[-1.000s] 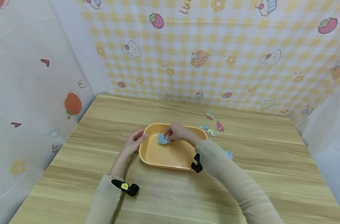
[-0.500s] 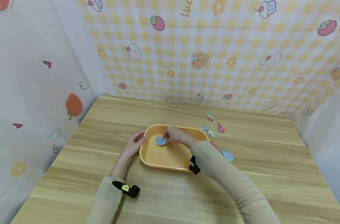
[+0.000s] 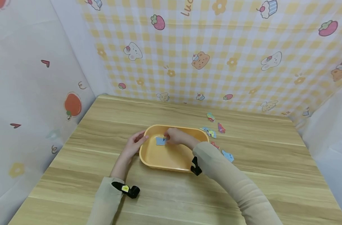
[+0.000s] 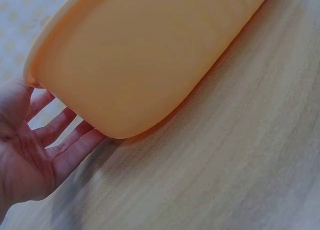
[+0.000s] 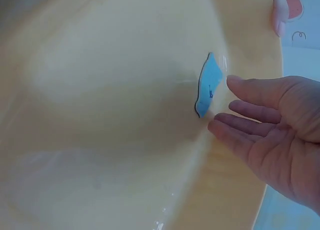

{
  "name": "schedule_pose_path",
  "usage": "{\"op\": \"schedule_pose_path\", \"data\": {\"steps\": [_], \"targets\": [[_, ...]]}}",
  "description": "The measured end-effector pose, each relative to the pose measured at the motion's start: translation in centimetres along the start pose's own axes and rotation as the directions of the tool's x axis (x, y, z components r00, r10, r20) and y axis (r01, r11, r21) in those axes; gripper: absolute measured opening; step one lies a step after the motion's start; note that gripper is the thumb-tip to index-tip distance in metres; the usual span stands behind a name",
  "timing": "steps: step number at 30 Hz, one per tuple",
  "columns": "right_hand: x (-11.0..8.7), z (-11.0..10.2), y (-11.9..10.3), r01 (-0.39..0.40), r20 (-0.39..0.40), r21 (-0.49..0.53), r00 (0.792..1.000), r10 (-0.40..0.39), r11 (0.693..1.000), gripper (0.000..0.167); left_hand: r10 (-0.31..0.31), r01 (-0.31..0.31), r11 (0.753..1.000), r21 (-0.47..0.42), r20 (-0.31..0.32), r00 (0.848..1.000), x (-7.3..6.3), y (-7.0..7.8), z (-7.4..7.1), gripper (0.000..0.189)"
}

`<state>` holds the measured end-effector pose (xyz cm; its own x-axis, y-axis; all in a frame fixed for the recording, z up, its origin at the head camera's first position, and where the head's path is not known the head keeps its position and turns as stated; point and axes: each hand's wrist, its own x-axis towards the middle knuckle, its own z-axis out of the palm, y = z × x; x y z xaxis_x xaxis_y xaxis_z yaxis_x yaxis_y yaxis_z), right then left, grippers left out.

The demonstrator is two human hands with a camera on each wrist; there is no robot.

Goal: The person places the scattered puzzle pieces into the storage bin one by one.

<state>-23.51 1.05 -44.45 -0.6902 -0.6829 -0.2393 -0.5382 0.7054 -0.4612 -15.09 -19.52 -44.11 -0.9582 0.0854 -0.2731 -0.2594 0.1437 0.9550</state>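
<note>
A yellow-orange plastic basin [image 3: 173,157] sits on the wooden table. My left hand [image 3: 133,145] holds its left end, with the thumb over the rim and the fingers along the outer wall, as the left wrist view also shows. Inside the basin, near its far left, lies a flat light-blue piece [image 3: 160,141] with a wavy edge and a small dark mark. Just to the right of it is my right hand [image 3: 177,136]. In the right wrist view its thumb and fingers are spread apart, close beside the blue piece [image 5: 208,87], holding nothing.
Several flat printed pieces lie right of the basin: a green-and-red one [image 3: 210,117], a reddish-purple one [image 3: 221,127], a blue-yellow one [image 3: 209,132], a red one [image 3: 215,145] and a light-blue one [image 3: 228,156]. A checked cloth [image 3: 227,40] hangs behind the table.
The right hand has set the light-blue piece down in the basin, slightly further left, and let go of it. My left hand stays on the rim.
</note>
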Motion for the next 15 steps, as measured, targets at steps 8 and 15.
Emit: {"op": "schedule_pose_path", "data": {"steps": [8,15], "targets": [[-2.3,-2.6,-0.6,-0.070,0.037,0.213,0.997,0.063,0.975,0.038,-0.004,0.004,1.000,0.005,-0.001,1.000,-0.1,0.0,0.0,0.054],[-5.6,-5.0,-2.0,-0.121,0.011,0.235,0.993,0.122,0.964,0.035,-0.009,0.009,1.000,0.009,0.000,1.000,0.0,0.0,0.0,0.054]]}}
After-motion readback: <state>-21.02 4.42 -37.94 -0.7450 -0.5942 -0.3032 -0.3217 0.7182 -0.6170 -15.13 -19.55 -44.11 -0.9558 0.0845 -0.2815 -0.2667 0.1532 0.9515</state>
